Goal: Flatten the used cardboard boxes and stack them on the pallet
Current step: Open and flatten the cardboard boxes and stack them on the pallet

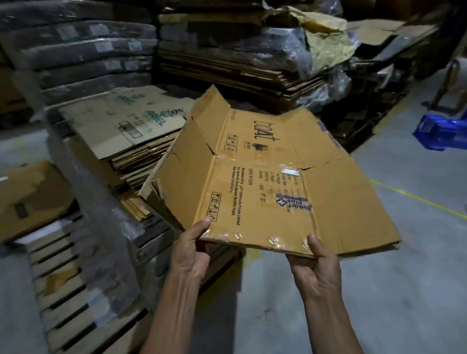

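Flattened box [268, 180]: we note orange-brown board with dark printed lettering, small black handling symbols, a blue-and-purple sticker, and glossy clear tape strips near the close edge.
Stack top sheet [122, 123]: we record paler tan card with green and dark blue print.
Pallet [68, 310]: we see light brown slats with dark gaps between them.
Wrapped bundles [82, 46]: we log grey, sheened film over dull brown.
Torn paper [325, 40]: we mark it pale yellow, crumpled.
Crate [448, 133]: we note bright blue.
Floor [398, 290]: we see grey, crossed by a thin yellow line [419, 201].
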Tool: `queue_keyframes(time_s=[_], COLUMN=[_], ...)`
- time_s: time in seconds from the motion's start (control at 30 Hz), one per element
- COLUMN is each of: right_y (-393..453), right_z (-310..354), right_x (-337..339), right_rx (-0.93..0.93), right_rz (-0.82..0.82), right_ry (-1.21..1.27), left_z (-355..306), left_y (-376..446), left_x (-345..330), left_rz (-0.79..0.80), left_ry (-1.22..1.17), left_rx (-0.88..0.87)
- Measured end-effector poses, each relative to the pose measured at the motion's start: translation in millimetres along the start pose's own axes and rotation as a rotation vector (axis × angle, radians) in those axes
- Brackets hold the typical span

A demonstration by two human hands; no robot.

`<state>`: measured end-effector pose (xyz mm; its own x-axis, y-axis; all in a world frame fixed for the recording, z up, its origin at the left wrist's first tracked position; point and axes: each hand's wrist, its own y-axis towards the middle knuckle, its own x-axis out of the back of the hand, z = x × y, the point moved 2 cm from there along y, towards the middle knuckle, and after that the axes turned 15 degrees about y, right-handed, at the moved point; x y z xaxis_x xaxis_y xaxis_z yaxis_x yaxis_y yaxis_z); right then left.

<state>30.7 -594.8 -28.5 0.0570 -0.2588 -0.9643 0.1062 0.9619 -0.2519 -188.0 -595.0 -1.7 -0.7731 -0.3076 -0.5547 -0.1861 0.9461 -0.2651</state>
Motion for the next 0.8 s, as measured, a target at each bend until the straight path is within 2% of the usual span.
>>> queue_keyframes(time_s=[0.17,0.37,0.53,0.8], right_y=[3,29,87,187], right_z=[-8,-40,-94,-199], right_x=[-19,-62,-91,-145], right_rx=[-0.082,-0.096,-0.133,-0.198], right_rz=[0.082,0.072,0.083,0.061], right_ry=[-0.006,0.030,0.001,-0.111], left_z=[-22,-57,-96,-165], left_y=[-7,23,77,194], left_x=[-4,-3,14,55], left_rz=[0.008,0.041,0.031,0.029], left_ry=[-0.020,-0.087,-0.132,-0.198], left_rx=[-0.088,-0.159,-0.248,-0.300])
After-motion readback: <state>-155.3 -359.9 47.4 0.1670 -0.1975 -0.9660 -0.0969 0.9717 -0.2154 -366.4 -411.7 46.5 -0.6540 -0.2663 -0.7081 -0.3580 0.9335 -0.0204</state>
